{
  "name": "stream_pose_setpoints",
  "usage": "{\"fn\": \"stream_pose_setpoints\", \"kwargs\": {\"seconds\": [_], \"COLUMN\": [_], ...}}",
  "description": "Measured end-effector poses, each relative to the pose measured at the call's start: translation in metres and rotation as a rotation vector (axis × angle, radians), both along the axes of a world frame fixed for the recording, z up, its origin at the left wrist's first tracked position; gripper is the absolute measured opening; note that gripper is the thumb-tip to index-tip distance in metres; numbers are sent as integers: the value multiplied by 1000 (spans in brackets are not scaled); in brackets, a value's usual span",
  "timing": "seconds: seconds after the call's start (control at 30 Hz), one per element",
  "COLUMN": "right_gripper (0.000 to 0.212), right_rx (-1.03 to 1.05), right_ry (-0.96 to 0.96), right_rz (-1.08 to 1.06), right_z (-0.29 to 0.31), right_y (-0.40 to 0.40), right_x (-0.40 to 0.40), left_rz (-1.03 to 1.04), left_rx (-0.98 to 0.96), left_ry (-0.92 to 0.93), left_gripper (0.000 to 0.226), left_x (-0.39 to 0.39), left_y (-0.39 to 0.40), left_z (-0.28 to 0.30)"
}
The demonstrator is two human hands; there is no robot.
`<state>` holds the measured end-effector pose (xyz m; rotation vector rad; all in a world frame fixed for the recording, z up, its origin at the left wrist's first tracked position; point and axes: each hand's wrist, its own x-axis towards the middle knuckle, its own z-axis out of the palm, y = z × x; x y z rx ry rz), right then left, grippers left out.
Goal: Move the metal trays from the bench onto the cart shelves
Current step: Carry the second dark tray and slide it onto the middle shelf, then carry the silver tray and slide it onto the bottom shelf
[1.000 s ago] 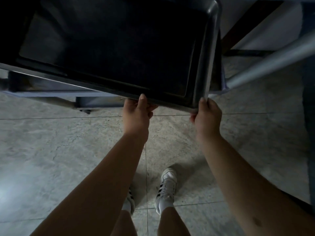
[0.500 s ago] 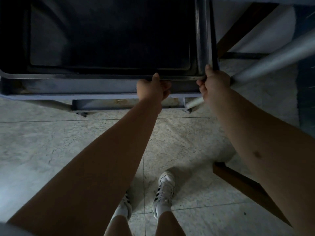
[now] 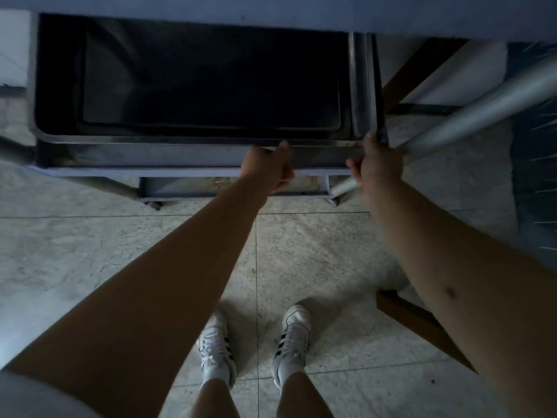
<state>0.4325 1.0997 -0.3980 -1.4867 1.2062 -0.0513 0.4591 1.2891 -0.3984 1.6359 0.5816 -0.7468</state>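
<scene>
A dark metal tray (image 3: 196, 82) lies flat inside a lower shelf of the grey cart (image 3: 150, 167), under the cart's upper shelf (image 3: 271, 13). My left hand (image 3: 268, 168) grips the tray's near rim right of its middle, thumb on top. At the tray's near right corner my right hand (image 3: 376, 164) holds the rim, fingers curled under. Deep shadow hides the far end of the tray.
A silver cart post (image 3: 470, 116) slants up to the right beside my right hand. Brown wooden bench legs (image 3: 422, 327) stand at the right. The cart's bottom frame and castors (image 3: 156, 205) sit on the pale tiled floor (image 3: 75, 251), and my feet are below.
The tray, tilted and outside the cart a second ago, has slid level into the lower shelf. Both hands moved forward with it and still hold its near rim.
</scene>
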Motion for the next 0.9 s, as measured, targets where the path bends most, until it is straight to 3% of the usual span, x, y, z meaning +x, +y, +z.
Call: {"fn": "stream_pose_setpoints", "kwargs": {"seconds": [0.07,0.2,0.33,0.5,0.63,0.9], "right_gripper": [43,89,115,119,120,123], "right_rx": [-191,-452,-666,-839,-942,-1013], "right_ry": [76,208,418,362,322,283], "right_rz": [271,878,1250,1373,1394,1392], "right_z": [15,69,134,227,292,371], "right_y": [16,52,81,105,110,103], "right_x": [-28,-76,-106,-135,-158,-196], "left_rz": [-248,-706,-865,-941,-862,-772], "left_rx": [210,571,809,999,1068,1109], "left_ry": [-130,-392,-444,-508,-569,-716], "left_gripper": [47,84,105,112,109,106], "left_x": [-13,-52,-84,-123,-163,-200], "left_y": [25,84,120,156,178,195], "left_z": [18,77,158,256,323,402]}}
